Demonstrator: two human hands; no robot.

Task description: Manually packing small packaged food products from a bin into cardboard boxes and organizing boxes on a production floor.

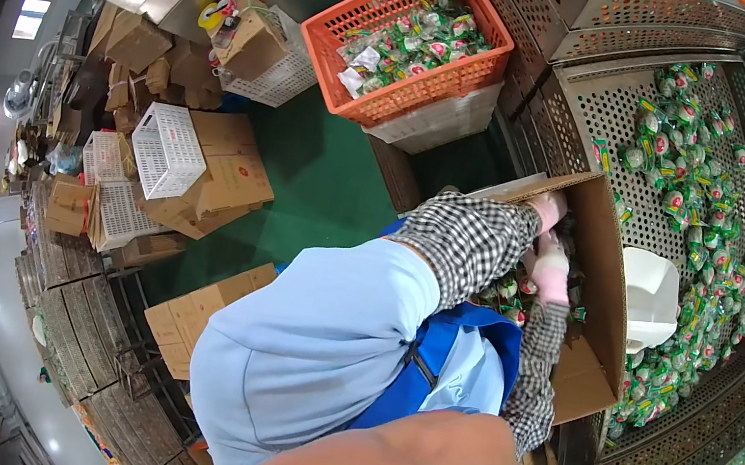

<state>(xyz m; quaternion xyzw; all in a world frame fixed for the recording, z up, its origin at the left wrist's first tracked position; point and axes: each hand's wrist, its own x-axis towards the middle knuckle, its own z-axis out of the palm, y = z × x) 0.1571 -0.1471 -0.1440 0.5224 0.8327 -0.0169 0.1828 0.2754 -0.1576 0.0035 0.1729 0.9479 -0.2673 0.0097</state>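
Note:
Both my hands wear pale pink gloves with black-and-white checked sleeve covers. They reach into an open cardboard carton holding small round items in green-and-clear twisted film wrappers. My left hand is near the carton's upper end, close to its wall. Just below it, almost touching, is my right hand, over the wrapped items. Fingers of both hands are partly hidden, so I cannot see whether anything is in them. A white plastic scoop rests beside the carton on a perforated metal tray.
Many more wrapped pieces lie across the tray. An orange crate full of them stands on a white box. Flattened cartons and a white plastic crate sit on the left. The floor is green.

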